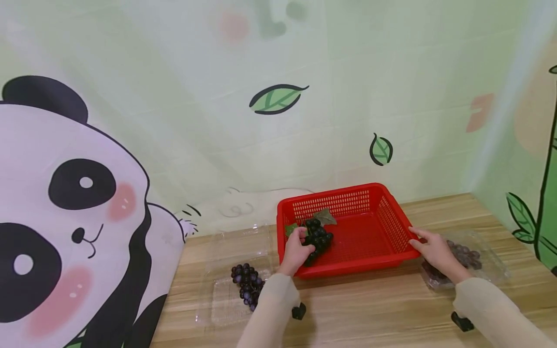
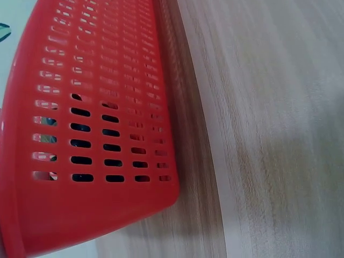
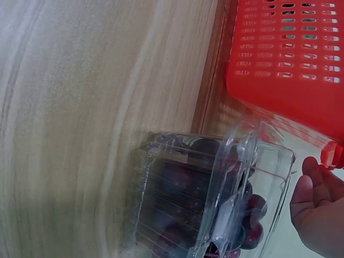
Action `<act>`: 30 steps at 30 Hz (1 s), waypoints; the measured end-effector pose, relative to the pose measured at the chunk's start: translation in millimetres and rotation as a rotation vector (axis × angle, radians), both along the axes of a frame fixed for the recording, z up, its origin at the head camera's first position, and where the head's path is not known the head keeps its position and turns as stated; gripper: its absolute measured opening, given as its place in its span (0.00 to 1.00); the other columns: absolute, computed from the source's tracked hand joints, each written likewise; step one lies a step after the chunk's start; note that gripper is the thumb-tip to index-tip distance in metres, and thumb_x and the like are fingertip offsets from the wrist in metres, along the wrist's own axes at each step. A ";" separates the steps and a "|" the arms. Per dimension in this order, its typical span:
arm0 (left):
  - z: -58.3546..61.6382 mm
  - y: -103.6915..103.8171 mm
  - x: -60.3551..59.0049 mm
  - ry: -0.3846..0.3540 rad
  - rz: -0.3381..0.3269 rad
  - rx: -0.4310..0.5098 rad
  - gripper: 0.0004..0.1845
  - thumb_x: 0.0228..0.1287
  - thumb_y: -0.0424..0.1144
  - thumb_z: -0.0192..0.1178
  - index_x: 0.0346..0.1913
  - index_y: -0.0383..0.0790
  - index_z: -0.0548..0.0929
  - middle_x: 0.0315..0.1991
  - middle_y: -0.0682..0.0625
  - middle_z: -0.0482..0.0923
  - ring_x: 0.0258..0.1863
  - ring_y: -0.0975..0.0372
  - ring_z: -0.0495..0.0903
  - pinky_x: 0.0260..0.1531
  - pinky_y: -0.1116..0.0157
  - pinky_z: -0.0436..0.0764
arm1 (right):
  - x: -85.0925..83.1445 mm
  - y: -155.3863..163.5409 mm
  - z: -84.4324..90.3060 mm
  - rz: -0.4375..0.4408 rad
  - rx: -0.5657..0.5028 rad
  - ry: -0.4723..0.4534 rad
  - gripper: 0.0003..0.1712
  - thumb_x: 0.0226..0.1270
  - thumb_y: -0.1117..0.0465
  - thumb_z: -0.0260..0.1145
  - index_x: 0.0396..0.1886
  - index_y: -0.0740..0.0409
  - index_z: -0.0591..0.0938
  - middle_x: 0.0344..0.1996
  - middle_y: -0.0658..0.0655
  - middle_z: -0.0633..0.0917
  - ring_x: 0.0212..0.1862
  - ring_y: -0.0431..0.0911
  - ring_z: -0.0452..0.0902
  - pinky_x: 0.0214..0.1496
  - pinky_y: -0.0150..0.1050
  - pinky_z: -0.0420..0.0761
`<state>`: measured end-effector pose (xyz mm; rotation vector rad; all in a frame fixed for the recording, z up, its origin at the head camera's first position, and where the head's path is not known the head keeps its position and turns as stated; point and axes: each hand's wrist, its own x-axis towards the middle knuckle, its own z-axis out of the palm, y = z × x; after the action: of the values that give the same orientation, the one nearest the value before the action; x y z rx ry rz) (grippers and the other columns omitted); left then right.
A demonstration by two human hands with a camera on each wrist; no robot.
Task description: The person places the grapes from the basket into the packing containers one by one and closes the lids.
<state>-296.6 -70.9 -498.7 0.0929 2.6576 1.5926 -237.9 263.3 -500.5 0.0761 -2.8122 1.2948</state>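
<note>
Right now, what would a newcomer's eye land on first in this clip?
The bright red basket on the wooden table, with the left hand gripping a dark grape bunch inside it. The right hand touches the basket's right rim, above a clear clamshell box of grapes. Another grape bunch lies in an open clear tray at the left.

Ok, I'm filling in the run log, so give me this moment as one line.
left hand: grips grape bunch in red basket | right hand: touches basket corner | closed clear box of grapes beside it
</note>
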 end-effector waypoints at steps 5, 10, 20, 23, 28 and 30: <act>-2.3 1.9 -3.1 -0.012 -0.014 -0.047 0.24 0.48 0.26 0.60 0.52 0.35 0.70 0.49 0.41 0.71 0.47 0.51 0.69 0.49 0.56 0.71 | -1.2 -1.1 1.3 -0.002 0.023 0.014 0.27 0.64 0.62 0.53 0.60 0.71 0.63 0.52 0.78 0.68 0.39 0.56 0.74 0.28 0.35 0.73; -5.0 2.9 -6.1 -0.045 -0.030 -0.104 0.22 0.48 0.27 0.60 0.50 0.36 0.70 0.48 0.41 0.71 0.47 0.51 0.69 0.52 0.55 0.70 | -1.7 -3.0 4.3 -0.012 0.039 0.003 0.26 0.63 0.63 0.54 0.59 0.72 0.64 0.51 0.78 0.70 0.37 0.53 0.74 0.28 0.35 0.72; -5.6 3.4 -9.8 -0.091 -0.049 -0.228 0.21 0.48 0.29 0.61 0.49 0.37 0.72 0.48 0.43 0.74 0.46 0.55 0.71 0.53 0.56 0.70 | -1.3 -3.1 6.1 -0.009 0.044 -0.021 0.27 0.63 0.64 0.54 0.59 0.72 0.64 0.48 0.78 0.72 0.30 0.47 0.72 0.25 0.34 0.69; -5.8 3.6 -10.1 -0.093 -0.057 -0.279 0.21 0.48 0.31 0.62 0.49 0.38 0.73 0.47 0.44 0.75 0.44 0.55 0.71 0.52 0.56 0.70 | -1.1 -2.5 6.0 -0.004 0.039 -0.023 0.27 0.63 0.64 0.54 0.60 0.72 0.63 0.46 0.77 0.73 0.29 0.46 0.71 0.25 0.34 0.69; -5.9 4.5 -10.3 -0.077 -0.074 -0.364 0.20 0.47 0.31 0.63 0.47 0.39 0.74 0.43 0.43 0.77 0.41 0.55 0.72 0.49 0.58 0.72 | -0.8 -2.3 6.6 -0.006 0.036 -0.016 0.27 0.62 0.65 0.55 0.59 0.71 0.64 0.45 0.77 0.73 0.29 0.46 0.72 0.25 0.34 0.69; -6.1 5.1 -10.2 -0.076 -0.075 -0.388 0.20 0.47 0.32 0.63 0.47 0.39 0.74 0.43 0.43 0.77 0.40 0.55 0.72 0.49 0.58 0.72 | -0.8 -2.4 6.6 -0.007 0.038 -0.018 0.27 0.62 0.64 0.55 0.59 0.71 0.64 0.47 0.77 0.73 0.31 0.48 0.73 0.26 0.34 0.70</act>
<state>-306.9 -65.9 -504.9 0.1140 2.8064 1.0137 -238.7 261.0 -493.8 0.0556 -2.8500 1.2475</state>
